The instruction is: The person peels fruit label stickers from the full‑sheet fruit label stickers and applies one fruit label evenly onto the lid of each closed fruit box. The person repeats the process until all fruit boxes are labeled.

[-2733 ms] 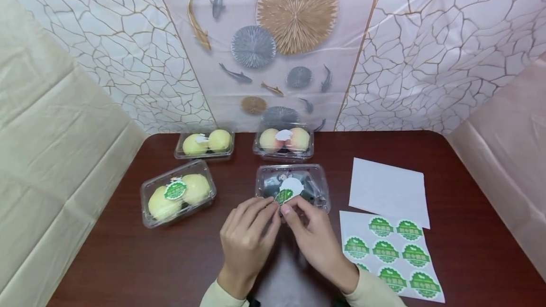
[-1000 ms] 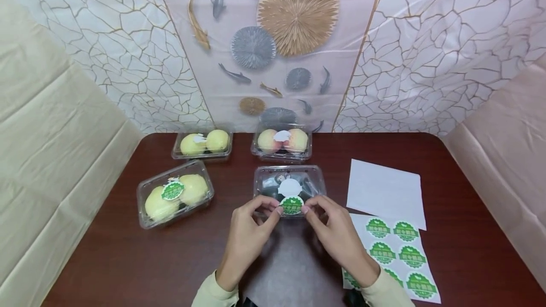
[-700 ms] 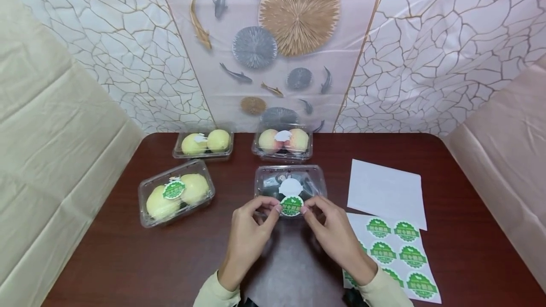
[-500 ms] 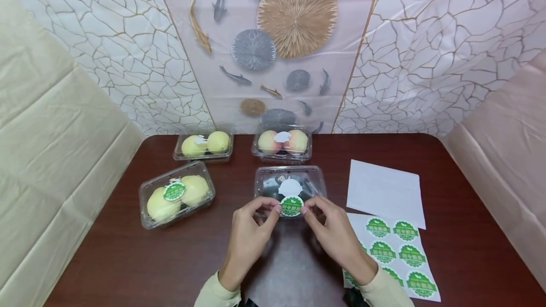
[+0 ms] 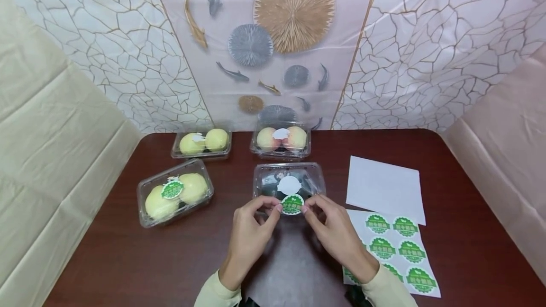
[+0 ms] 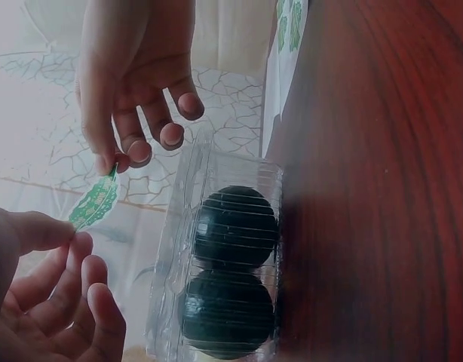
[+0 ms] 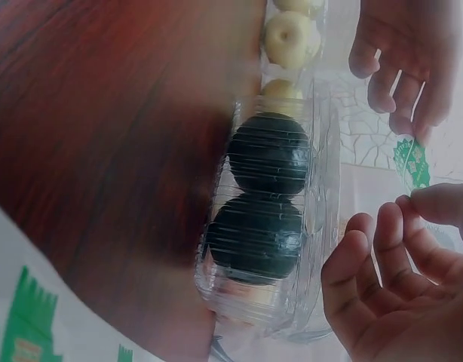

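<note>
A round green-and-white sticker [image 5: 292,204] is stretched between both hands above the near edge of a clear plastic box [image 5: 261,174]. My left hand [image 5: 251,236] pinches its left edge between thumb and finger; my right hand [image 5: 334,233] pinches the right edge. In the left wrist view the sticker [image 6: 94,202] hangs apart from the box, which holds two dark round fruits [image 6: 235,226]. A blank white round label [image 5: 289,185] shows on the lid. The right wrist view shows the same dark fruits [image 7: 269,154] and the sticker [image 7: 411,162] between the fingertips.
A sheet of green stickers [image 5: 396,250] lies at right, partly under my right forearm, with a white sheet [image 5: 384,186] behind it. Boxes of yellow fruit [image 5: 194,188], smaller yellow fruit [image 5: 216,139] and peaches [image 5: 296,138] stand left and behind. A patterned cloth [image 5: 294,8] hangs at the back.
Earlier, my hands were close together with the sticker folded or angled between them; they have since drawn apart, and the sticker is flat and facing up. Over the last second they barely move.
</note>
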The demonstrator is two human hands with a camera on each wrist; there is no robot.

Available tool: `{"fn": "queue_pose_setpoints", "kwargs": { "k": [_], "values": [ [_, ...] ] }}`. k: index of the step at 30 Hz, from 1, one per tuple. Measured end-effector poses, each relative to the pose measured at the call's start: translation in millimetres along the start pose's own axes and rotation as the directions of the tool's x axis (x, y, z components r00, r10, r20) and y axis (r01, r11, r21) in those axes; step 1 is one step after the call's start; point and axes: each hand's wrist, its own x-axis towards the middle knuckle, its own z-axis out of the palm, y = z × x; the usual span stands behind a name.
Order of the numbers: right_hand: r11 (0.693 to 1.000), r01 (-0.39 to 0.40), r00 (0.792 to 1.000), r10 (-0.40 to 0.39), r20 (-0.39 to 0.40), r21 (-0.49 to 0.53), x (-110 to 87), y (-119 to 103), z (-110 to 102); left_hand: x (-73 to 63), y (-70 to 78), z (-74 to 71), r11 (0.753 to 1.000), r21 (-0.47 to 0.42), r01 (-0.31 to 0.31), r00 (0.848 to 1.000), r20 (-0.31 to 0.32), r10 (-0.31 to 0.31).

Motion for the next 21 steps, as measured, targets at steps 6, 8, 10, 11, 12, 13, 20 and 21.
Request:
{"fn": "queue_pose_setpoints", "kwargs": {
  "k": [6, 8, 10, 11, 12, 13, 20, 21],
  "values": [
    [1.0, 0.009, 1.0, -0.009, -0.002, -0.011, -2.0, 2.3, 2.2, -2.5, -0.8, 0.9, 1.0, -0.007, -0.012, 1.0, 0.017, 0.012],
    [1.0, 0.01, 1.0, -0.01, 0.0, -0.012, -0.7, 2.9, 2.5, -1.6, -1.0, 1.1, 1.0, -0.011, -0.017, 1.0, 0.018, 0.017],
    [1.0, 0.013, 1.0, -0.013, 0.006, -0.014, -0.4, 3.8, 3.5, -1.8, -1.6, 1.4, 1.0, -0.012, -0.012, 1.0, 0.021, 0.012],
    [1.0, 0.009, 1.0, -0.009, 0.009, -0.016, -0.6, 4.0, 4.0, -2.3, -2.1, 1.6, 1.0, -0.014, -0.009, 1.0, 0.022, 0.01],
    [1.0, 0.006, 1.0, -0.006, 0.012, -0.018, -0.9, 4.2, 4.6, -2.9, -2.6, 1.8, 1.0, -0.014, -0.008, 1.0, 0.023, 0.008],
    [1.0, 0.005, 1.0, -0.005, 0.014, -0.018, -1.1, 4.3, 4.9, -3.3, -3.1, 2.0, 1.0, -0.016, -0.006, 1.0, 0.024, 0.007],
    [1.0, 0.022, 0.999, -0.023, -0.042, -0.017, 0.2, 3.2, 1.0, 2.2, -5.5, 2.2, 0.998, -0.057, 0.017, 0.999, 0.029, -0.015],
    [1.0, 0.02, 0.999, -0.021, -0.048, -0.014, 1.1, 2.7, 0.2, 4.2, -6.0, 2.2, 0.998, -0.063, 0.025, 0.999, 0.033, -0.023]
  ]
}}
